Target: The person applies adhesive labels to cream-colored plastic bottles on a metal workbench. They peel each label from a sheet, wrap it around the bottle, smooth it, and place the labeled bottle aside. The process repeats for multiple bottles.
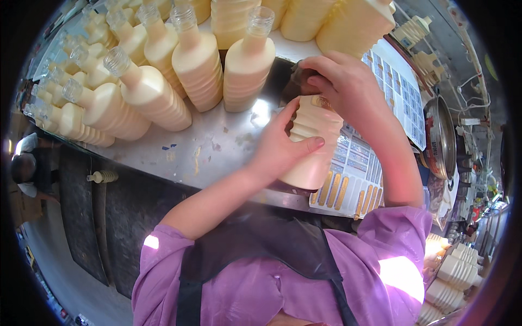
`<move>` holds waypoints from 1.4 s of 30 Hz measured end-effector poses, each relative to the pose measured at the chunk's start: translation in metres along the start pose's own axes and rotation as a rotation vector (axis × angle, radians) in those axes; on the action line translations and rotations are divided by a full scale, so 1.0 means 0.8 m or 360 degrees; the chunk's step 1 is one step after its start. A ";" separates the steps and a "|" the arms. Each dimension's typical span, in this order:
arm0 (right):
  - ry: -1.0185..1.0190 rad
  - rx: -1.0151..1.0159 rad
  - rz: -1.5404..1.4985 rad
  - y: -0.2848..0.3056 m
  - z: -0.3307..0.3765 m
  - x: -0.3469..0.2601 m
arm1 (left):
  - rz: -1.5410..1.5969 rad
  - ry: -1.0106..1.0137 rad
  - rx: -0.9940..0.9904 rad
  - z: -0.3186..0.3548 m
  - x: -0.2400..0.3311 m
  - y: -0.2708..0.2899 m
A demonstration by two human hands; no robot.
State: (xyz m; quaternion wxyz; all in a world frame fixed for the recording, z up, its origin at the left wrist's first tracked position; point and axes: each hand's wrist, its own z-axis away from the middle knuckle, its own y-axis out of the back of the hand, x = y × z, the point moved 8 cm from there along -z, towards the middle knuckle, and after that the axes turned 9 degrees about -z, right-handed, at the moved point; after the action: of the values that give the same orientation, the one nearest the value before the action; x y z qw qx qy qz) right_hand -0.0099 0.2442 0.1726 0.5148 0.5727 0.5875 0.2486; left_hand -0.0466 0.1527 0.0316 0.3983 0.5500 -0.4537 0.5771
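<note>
- The bottle (310, 163) is over the tabletop's near side, its ridged cream body tilted; I can't tell whether it touches the surface.
- My left hand (283, 141) has its grip closed around the bottle's side, thumb across its face.
- My right hand (350, 81) curls at the bottle's top end; I can't tell whether that grip pinches anything.
- A label sheet (352, 190) with gold strips lies just right of the bottle.
- More bottles (250, 70) crowd the tabletop (157, 155) at left.

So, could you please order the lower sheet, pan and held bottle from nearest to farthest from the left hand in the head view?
1. Held bottle: in the left hand.
2. Lower sheet: just right of the bottle.
3. Pan: far right.
</note>
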 end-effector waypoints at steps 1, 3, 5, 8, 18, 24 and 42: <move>0.0065 -0.0044 0.0025 -0.006 -0.005 -0.002 | -0.0008 -0.0015 0.0019 0.000 -0.002 0.001; 0.0073 -0.0098 -0.0122 0.000 -0.007 -0.004 | 0.0022 0.0058 -0.0004 0.000 -0.006 0.000; 0.0052 -0.0199 -0.0245 0.007 -0.009 -0.008 | 0.0036 0.0095 -0.0002 0.001 -0.007 0.004; -0.0017 -0.0292 -0.0253 0.010 -0.001 -0.007 | 0.0005 0.0094 -0.0002 0.002 -0.005 0.004; 0.0387 0.0196 0.0427 -0.004 0.042 -0.045 | 0.0029 0.0083 -0.0008 -0.003 -0.016 -0.002; 0.0153 -0.0026 0.0019 -0.033 0.050 -0.045 | -0.0272 0.0114 -0.0050 -0.007 -0.031 0.000; -0.0707 0.1151 -0.0340 -0.010 0.139 0.087 | -0.0038 0.0169 -0.0121 -0.067 -0.030 -0.007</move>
State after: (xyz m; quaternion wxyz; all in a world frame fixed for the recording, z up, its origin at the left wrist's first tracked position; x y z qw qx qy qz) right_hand 0.0983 0.2735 0.1046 0.4178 0.6918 0.5675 -0.1571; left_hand -0.0539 0.2071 0.0091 0.4493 0.5084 -0.4471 0.5829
